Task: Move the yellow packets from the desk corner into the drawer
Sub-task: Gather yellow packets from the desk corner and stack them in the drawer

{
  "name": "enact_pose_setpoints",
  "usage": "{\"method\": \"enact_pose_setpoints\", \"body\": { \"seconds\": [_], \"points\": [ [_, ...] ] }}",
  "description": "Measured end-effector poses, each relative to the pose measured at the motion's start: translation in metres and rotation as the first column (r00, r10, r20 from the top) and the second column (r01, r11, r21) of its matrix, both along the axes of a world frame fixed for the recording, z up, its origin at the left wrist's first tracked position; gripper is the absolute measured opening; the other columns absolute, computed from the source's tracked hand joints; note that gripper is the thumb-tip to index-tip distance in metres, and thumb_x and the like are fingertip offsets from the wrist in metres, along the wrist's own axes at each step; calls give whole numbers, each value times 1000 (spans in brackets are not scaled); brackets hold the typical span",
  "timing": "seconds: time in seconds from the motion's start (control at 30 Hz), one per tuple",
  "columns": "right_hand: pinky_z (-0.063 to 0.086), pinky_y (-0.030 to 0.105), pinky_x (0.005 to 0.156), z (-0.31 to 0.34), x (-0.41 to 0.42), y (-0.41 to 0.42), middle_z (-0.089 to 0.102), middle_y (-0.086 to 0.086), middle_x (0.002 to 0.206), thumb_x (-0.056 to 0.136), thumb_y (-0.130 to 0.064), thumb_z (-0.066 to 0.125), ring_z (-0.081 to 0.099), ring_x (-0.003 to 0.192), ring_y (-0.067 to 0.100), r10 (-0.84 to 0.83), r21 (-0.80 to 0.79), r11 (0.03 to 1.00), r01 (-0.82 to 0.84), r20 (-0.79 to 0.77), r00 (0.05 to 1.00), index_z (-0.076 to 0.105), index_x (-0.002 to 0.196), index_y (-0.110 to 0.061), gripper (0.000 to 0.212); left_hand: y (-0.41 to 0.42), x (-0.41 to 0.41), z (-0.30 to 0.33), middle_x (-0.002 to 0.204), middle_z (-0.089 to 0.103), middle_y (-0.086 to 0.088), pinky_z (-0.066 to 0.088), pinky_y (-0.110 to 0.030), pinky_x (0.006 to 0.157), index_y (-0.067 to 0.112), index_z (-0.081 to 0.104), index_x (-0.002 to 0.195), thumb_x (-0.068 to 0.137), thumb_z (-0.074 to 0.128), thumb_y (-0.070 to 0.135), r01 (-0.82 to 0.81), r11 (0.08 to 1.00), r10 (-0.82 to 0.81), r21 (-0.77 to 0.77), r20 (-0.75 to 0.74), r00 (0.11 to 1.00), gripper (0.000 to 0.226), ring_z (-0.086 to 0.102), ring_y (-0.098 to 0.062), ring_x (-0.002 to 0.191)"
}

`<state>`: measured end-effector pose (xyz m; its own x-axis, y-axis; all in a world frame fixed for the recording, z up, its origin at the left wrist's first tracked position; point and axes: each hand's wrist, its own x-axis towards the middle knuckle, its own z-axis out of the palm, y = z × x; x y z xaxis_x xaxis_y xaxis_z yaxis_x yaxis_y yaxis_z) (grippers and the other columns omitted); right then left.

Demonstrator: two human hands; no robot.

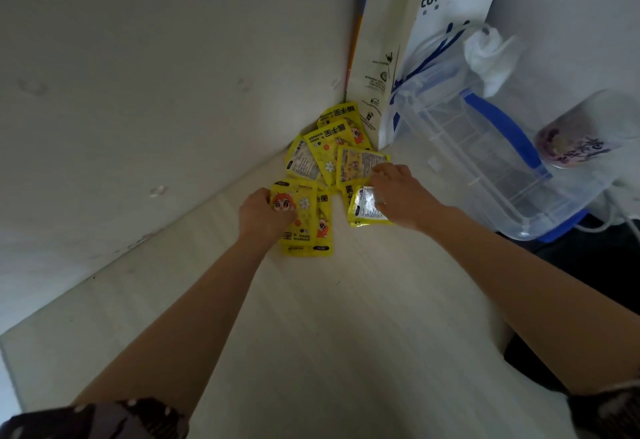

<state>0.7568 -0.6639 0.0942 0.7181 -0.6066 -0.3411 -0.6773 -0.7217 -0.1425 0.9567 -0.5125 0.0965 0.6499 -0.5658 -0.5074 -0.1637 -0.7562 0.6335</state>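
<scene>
Dark patterned sleeves (104,418) sit nearest, with both bare forearms stretched across the pale wooden tabletop (346,317) toward its far corner. Scattered there lie the glossy yellow hand-warmer packets (325,154) — overlapping, some printed side up, some label side up. At the near end of the pile, the left hand (265,213) clasps a small stack of them, fingers curled over its edge. Beside it, the right hand (398,196) pinches another packet, its grip closed on the foil. Just right of the pile stands a white paper coffee bag (415,23), then a clear plastic storage box with a blue handle (502,148).
</scene>
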Motion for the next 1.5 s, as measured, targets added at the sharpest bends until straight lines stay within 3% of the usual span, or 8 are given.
{"method": "enact_pose_setpoints", "body": {
  "seconds": [0.1, 0.47, 0.7, 0.87, 1.07, 1.2, 1.37, 1.5],
  "points": [
    [42, 49, 102, 0, 1, 0, 36, 16, 141, 87, -12, 60, 37, 127, 37, -6, 6, 1000, 6, 3, 1000, 45, 130, -5, 45, 0, 5, -15, 105, 63, -9, 56, -47, 84, 17, 62, 101, 39, 68, 57, -12, 999, 10, 38, 46, 999, 74, 63, -31, 97],
    [49, 47, 83, 8, -5, 17, 43, 17, 120, 93, -20, 51, 50, 101, 33, -55, -14, 998, 55, -3, 998, 39, 129, -12, 39, 5, -8, 2, 108, 62, -13, 55, -46, 85, 6, 57, 103, 71, 79, 22, 0, 1000, 0, 7, 35, 999, 42, 62, -30, 98],
    [47, 40, 87, 17, -13, 27, 43, 15, 124, 89, -11, 57, 49, 104, 29, -124, 134, 985, 111, 93, 988, 27, 146, -22, 65, 19, -16, 7, 103, 56, -4, 53, -37, 80, 11, 47, 125, 72, 80, 12, -45, 999, 45, -28, 5, 999, 62, 54, -22, 92],
    [46, 38, 91, 19, -16, 25, 43, 13, 122, 89, -15, 54, 48, 105, 28, -51, 105, 993, 48, 23, 998, 57, 116, -8, 29, 25, -24, 6, 104, 63, -7, 51, -30, 64, 19, 41, 121, 75, 76, 8, -100, 991, 99, -91, -23, 995, 59, 63, -23, 88],
    [41, 34, 91, 45, 2, 12, 51, 17, 111, 93, -12, 54, 47, 108, 26, -80, 187, 981, 49, 160, 984, 60, 101, 6, 21, 19, -35, 8, 95, 60, -1, 49, -30, 69, 27, 25, 144, 76, 76, 7, -179, 971, 165, -157, -99, 981, 87, 62, -21, 90],
    [40, 43, 96, 39, 18, -12, 58, 19, 106, 94, -16, 54, 46, 113, 30, -53, 159, 987, 30, 140, 989, 63, 93, 6, 23, 11, -40, 3, 101, 67, -7, 53, -32, 74, 11, 62, 113, 72, 76, 15, -199, 978, 191, -67, -106, 976, 43, 65, -26, 95],
    [28, 44, 107, 17, 37, -27, 51, 12, 130, 92, -16, 52, 33, 132, 28, 73, 71, 995, -71, -23, 997, 59, 120, -2, 32, 9, -50, -4, 118, 43, -7, 41, -35, 93, 10, 58, 107, 72, 74, 22, -119, 993, 118, 22, 12, 993, 40, 41, -28, 111],
    [23, 49, 112, 1, 43, -33, 12, 4, 160, 89, -24, 56, 15, 144, 33, 47, 109, 993, -45, -16, 999, 50, 131, -17, 43, 6, -51, -9, 127, 42, -13, 38, -38, 96, 10, 53, 114, 76, 72, 18, -59, 998, 58, 24, 56, 997, 43, 40, -32, 116]
  ]
}}
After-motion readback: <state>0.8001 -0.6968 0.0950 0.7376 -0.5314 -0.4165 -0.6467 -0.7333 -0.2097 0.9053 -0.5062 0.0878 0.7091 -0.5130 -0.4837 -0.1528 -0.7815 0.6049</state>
